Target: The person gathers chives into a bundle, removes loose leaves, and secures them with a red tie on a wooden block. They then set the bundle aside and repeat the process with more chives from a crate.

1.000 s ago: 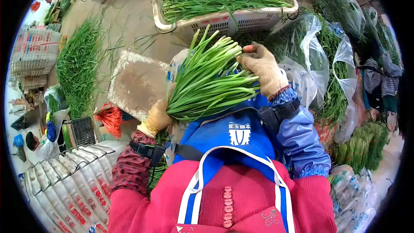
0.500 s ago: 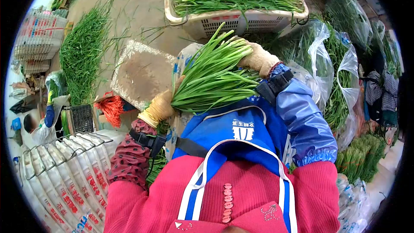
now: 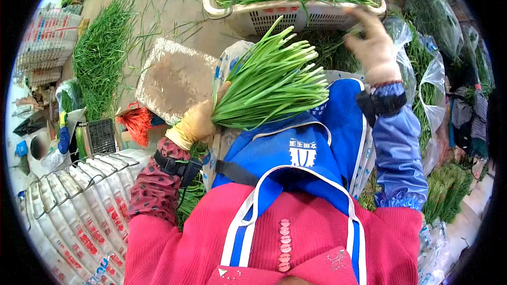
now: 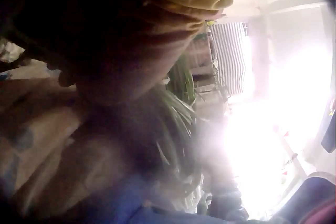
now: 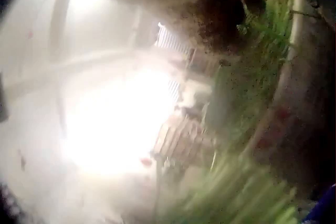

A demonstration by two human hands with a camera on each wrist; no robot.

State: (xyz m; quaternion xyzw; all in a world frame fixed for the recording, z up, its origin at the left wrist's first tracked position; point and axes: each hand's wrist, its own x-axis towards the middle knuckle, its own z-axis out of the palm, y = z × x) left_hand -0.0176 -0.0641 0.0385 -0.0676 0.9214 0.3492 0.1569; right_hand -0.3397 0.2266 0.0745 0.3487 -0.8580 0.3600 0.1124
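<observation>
My left hand (image 3: 199, 119), in a yellowish glove, grips a bunch of green chives (image 3: 274, 82) at its left side, over my lap. The pale cut ends fan out toward the right. Away from the bunch, my right hand (image 3: 374, 47), in a beige glove, is raised near the right corner of the chive-filled crate (image 3: 296, 13). Its fingers are spread apart, blurred, with nothing seen between them. In the right wrist view the chive bunch (image 5: 236, 195) lies below the dark glove. The left wrist view is mostly dark around the glove (image 4: 136, 40).
Loose chives (image 3: 103, 58) lie heaped on the floor at left, near a worn board (image 3: 177, 82). Red ties (image 3: 137, 126) hang beside it. White crates (image 3: 79, 206) stand at lower left. Plastic-bagged greens (image 3: 428, 79) line the right side, with bundled chives (image 3: 449, 192) below.
My right hand has left the cut ends of the chive bunch and moved right, toward the crate's corner. The left hand keeps its grip. The view has shifted slightly.
</observation>
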